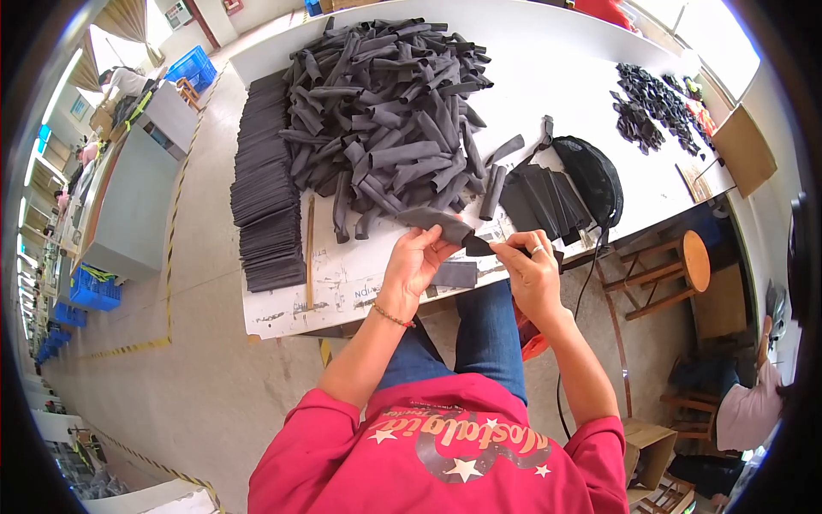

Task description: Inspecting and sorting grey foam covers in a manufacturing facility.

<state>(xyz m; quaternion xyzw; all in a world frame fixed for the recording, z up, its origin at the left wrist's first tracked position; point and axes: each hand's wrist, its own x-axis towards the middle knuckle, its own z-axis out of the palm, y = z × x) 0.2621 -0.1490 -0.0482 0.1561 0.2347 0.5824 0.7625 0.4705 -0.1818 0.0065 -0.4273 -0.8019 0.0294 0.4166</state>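
Head view. The left hand (413, 264) and right hand (529, 267) hold one dark grey fabric strip (447, 228) between them, just above the near edge of the white surface (548, 77). The left fingers (425, 240) curl over the strip's wider end and pinch it; the right fingers (507, 251), pressed together, pinch its narrow end. Behind the hands lies a large heap of rolled grey strips (385, 111). To its left, a long row of flat stacked pieces (265, 197). To its right, a small fan of flat pieces (535, 199) beside a black mesh bag (591, 176). A wooden stool (685, 261) stands at right.
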